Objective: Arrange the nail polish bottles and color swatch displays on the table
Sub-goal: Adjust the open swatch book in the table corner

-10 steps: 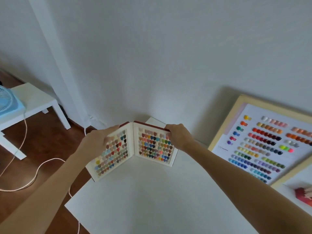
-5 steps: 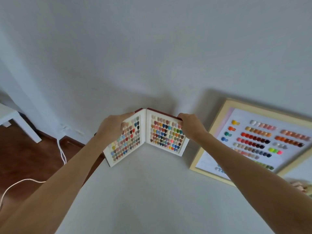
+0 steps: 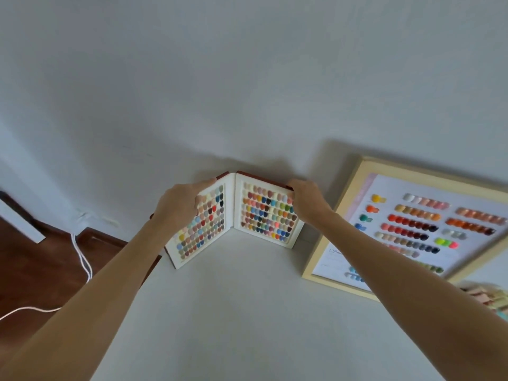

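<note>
Now your left hand (image 3: 180, 206) and right hand (image 3: 306, 202) both grip the open swatch book (image 3: 233, 218), fingers closed over its top outer corners. It stands upright, spread in a V, at the far corner of the white table (image 3: 247, 312) against the wall. Framed swatch board (image 3: 412, 226) leans just to its right.

Desk (image 3: 247, 312) front is wide open, tons of room btwn the forearms. Back corner's jammed tho: swatch book (image 3: 236, 218) stands open against the wall, framed swatch board (image 3: 406, 226) leans just right of it, narrow gap btwn.
</note>
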`<action>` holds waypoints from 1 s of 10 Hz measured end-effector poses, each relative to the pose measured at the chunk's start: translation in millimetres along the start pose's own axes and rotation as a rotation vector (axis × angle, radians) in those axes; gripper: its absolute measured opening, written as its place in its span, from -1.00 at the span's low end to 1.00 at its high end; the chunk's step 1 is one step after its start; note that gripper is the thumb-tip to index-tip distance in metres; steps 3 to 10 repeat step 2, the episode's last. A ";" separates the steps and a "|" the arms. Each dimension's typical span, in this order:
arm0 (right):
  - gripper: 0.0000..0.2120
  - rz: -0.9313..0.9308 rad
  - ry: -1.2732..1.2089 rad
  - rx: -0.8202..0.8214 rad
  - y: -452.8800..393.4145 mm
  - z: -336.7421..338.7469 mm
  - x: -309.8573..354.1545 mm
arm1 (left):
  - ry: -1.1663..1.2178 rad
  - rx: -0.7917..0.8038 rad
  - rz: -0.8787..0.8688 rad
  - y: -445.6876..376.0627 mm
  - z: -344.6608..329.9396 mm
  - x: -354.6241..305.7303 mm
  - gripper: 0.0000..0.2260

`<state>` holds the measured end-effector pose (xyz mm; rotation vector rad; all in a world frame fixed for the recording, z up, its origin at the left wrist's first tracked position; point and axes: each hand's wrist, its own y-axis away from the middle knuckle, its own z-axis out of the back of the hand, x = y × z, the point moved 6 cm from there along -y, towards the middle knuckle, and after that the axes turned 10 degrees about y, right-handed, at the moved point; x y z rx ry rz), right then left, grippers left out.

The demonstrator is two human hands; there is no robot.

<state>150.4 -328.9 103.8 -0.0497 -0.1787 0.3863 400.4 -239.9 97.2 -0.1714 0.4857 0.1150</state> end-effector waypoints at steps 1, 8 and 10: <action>-0.84 -0.013 0.000 -0.001 1.0 0.1 -1.8 | -0.016 0.006 -0.015 0.1 -1.2 -1.2 -0.51; -0.67 0.019 0.002 -0.073 10.1 10.3 6.2 | -0.058 -0.046 -0.040 6.4 1.9 -7.1 -0.52; -0.67 0.019 0.002 -0.073 10.1 10.3 6.2 | -0.058 -0.046 -0.040 6.4 1.9 -7.1 -0.52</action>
